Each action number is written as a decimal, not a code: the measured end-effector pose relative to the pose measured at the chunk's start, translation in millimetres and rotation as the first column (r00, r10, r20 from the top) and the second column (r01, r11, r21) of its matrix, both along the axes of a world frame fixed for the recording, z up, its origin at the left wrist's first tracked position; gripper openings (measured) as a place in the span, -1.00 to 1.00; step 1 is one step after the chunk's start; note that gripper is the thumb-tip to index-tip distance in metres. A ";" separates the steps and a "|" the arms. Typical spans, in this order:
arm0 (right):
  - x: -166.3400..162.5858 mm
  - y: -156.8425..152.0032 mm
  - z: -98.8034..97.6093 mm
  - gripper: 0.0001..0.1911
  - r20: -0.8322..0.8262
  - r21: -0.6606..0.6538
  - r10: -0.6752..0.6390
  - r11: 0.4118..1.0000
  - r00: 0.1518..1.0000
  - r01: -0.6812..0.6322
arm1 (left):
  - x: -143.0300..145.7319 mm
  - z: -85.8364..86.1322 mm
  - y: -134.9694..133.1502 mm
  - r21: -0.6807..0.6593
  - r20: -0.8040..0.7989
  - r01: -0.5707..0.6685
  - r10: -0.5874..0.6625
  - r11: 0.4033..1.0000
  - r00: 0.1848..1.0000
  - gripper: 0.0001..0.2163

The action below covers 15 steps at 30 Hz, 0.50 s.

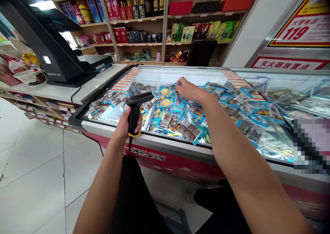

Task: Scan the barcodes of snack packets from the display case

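Note:
My left hand is wrapped around the handle of a black barcode scanner with yellow trim. The scanner is upright over the front edge of the chest freezer, its head pointing right and its cable hanging down. Farther back, my right hand has its fingers bent and pinched at the top of a small snack packet; the fingertips are partly hidden. Many blue-edged clear snack packets with dark contents lie spread over the freezer's glass top. Yellow and blue packs show among them.
A white counter on the left bears a black checkout machine and a paper bowl. Shelves with bottles and boxes stand behind the freezer. A blurred patch covers something at right.

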State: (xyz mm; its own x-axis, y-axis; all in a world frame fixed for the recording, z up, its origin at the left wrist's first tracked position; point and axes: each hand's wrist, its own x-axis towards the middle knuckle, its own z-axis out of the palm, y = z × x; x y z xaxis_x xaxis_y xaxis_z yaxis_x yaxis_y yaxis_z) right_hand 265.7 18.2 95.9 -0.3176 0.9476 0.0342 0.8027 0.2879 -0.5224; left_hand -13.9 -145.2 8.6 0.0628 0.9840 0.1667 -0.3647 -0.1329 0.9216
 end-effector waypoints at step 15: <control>-32.2 -2.9 -19.4 -0.62 -0.697 0.049 0.200 0.971 0.688 -0.233 | 2.2 -6.1 -4.8 0.031 0.006 0.038 -0.038 0.999 0.999 -0.32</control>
State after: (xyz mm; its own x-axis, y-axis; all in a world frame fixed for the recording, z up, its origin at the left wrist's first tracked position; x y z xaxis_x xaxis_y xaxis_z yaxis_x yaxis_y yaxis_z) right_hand 233.5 15.3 76.5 -0.4156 0.8612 0.2925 0.1266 0.3732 -0.9191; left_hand -11.7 -149.9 2.6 0.0989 0.9752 0.1980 -0.3761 -0.1475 0.9147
